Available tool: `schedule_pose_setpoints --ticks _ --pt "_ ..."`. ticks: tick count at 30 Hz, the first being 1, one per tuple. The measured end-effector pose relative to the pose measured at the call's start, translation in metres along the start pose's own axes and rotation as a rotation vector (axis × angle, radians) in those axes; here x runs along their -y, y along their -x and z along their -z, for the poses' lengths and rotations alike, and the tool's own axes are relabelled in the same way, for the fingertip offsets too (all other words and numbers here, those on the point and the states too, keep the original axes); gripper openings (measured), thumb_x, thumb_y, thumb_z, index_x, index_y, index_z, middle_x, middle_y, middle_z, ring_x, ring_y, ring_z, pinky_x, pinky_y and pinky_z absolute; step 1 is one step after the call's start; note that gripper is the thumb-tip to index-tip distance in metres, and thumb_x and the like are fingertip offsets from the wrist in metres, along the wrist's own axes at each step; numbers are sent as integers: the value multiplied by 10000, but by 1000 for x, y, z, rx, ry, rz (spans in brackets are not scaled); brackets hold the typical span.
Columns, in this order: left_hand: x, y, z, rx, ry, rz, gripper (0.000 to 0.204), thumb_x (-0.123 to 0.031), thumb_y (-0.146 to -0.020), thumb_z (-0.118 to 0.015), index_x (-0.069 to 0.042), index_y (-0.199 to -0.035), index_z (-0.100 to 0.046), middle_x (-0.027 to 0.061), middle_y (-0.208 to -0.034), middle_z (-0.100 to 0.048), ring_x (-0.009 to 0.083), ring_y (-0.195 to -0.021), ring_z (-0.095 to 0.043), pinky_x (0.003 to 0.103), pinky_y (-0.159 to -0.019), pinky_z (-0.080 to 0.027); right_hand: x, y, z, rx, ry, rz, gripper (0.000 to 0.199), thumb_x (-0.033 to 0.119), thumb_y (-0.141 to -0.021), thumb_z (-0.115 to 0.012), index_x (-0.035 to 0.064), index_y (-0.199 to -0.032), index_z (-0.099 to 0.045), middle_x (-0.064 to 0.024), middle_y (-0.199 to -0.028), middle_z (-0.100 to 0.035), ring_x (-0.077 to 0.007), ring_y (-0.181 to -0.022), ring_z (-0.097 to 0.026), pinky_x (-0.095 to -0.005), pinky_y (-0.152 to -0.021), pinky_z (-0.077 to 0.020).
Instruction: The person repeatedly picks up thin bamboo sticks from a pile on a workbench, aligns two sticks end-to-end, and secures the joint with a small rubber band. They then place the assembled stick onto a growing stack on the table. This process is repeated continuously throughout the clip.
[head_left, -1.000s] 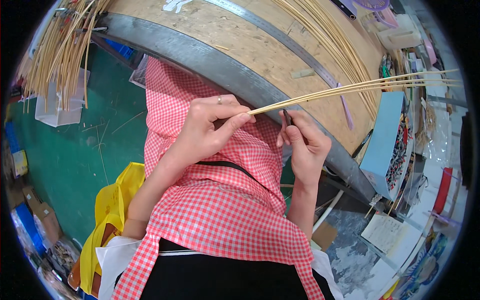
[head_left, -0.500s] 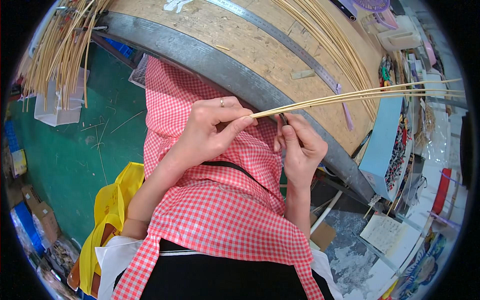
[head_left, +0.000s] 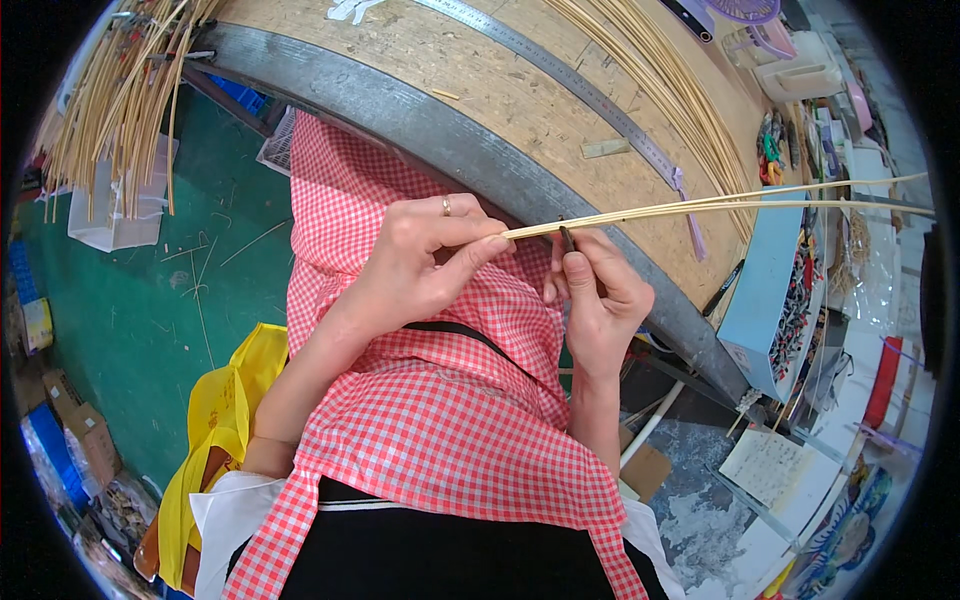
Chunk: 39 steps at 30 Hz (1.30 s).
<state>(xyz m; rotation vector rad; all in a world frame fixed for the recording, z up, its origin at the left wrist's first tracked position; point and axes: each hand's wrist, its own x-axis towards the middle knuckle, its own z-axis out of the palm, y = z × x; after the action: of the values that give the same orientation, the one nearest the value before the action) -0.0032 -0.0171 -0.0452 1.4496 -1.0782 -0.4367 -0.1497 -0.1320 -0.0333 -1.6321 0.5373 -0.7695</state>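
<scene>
Between the thumb and fingers of my left hand point(head_left: 430, 250), which wears a ring, the near ends of a few thin, pale cane-like sticks point(head_left: 690, 206) are pinched. They run off to the right, fanning apart a little. My right hand point(head_left: 608, 290) is closed on a small, thin dark strip point(head_left: 567, 238) that crosses the sticks just right of my left fingers; its tip shows above them. The strip's exact kind is too small to tell. Both hands are over my red-and-white checked apron point(head_left: 450, 420), beside the table's metal edge.
On the wooden table point(head_left: 400, 50) lie a long metal ruler point(head_left: 570, 85) and a bundle of sticks point(head_left: 680, 90). A light-blue box point(head_left: 760, 300) of small dark pieces stands at right. More sticks point(head_left: 120, 130) hang at far left above a clear bin point(head_left: 120, 210).
The sticks' far ends have dropped slightly and spread differently. The dark strip in my right hand has come up across the sticks. My left hand has barely moved.
</scene>
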Motion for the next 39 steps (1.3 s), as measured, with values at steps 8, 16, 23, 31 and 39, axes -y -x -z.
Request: schedule_pose_setpoints --ticks 8,16,23,31,39 --pt "4 -1 8 71 48 0 100 -42 -800 -641 34 -852 -680 101 -669 -603 178 -579 -546 288 -519 -407 -5 -7 15 76 -61 63 218 11 -872 -589 -79 -1069 -602 -173 -1009 -639 -123 -728 -585 -235 -593 -487" --pt "24 -2 26 344 220 170 147 -108 -819 -644 25 -860 -690 95 -678 -618 146 -608 -538 284 -545 -409 8 -30 55 -115 -500 127 237 117 -885 -611 -33 -1070 -613 -216 -975 -645 -194 -678 -612 -294 -583 -533" --pt "21 -7 44 226 39 107 202 -88 -786 -647 14 -956 -689 105 -795 -662 173 -721 -609 281 -648 -466 7 -19 24 -165 -530 2 102 -15 -848 -590 -72 -908 -650 -217 -809 -664 -202 -628 -631 -297 -576 -538" --pt "-45 -18 10 12 -167 -189 286 5 -697 -695 -1 -983 -690 124 -837 -663 224 -757 -654 279 -644 -510 -10 3 -37 41 -138 71 89 -44 -781 -644 -65 -865 -664 -107 -806 -684 -155 -720 -645 -273 -672 -511" --pt "-37 -14 10 -58 -196 -267 203 16 -682 -712 -2 -884 -702 110 -733 -641 206 -646 -634 275 -561 -492 10 -7 -31 226 125 121 126 -36 -733 -679 -23 -859 -675 -122 -812 -684 -174 -749 -654 -285 -670 -502"
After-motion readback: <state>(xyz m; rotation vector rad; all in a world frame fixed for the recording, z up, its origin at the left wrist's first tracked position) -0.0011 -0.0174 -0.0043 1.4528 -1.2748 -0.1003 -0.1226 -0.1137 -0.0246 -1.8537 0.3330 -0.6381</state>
